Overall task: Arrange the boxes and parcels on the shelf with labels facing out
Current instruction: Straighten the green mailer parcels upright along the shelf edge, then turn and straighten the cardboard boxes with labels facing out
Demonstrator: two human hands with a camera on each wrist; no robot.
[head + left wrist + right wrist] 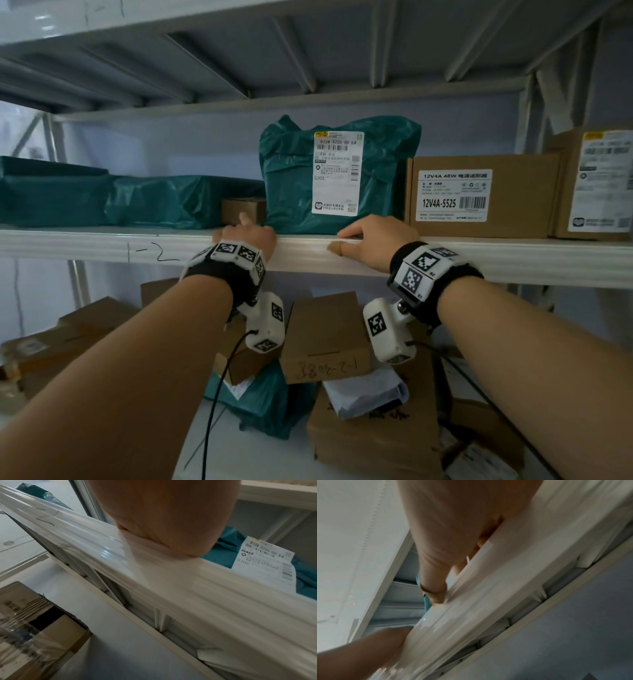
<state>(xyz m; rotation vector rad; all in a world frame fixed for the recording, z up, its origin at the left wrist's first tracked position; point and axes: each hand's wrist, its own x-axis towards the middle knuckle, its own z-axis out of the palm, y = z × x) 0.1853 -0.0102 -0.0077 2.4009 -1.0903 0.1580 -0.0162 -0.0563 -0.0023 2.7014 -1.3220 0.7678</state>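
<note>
A teal parcel (294, 178) stands upright mid-shelf, its white label (337, 174) facing out; the left wrist view shows the same label (264, 561). To its right stand a labelled cardboard box (479, 195) and a second labelled box (596, 185). Left of it sits a small brown box (243, 209) with no label showing. My left hand (245, 234) rests on the shelf's front edge (102, 243), one finger raised against the small box, holding nothing. My right hand (373, 236) lies on the edge below the teal parcel, fingers on top, thumb on the lip.
Two teal parcels (154, 202) (51, 192) lie flat at the shelf's left, no labels visible. The lower shelf holds several cardboard boxes (325, 337), a teal parcel (263, 401) and a white parcel (366, 390). Another shelf board sits close overhead.
</note>
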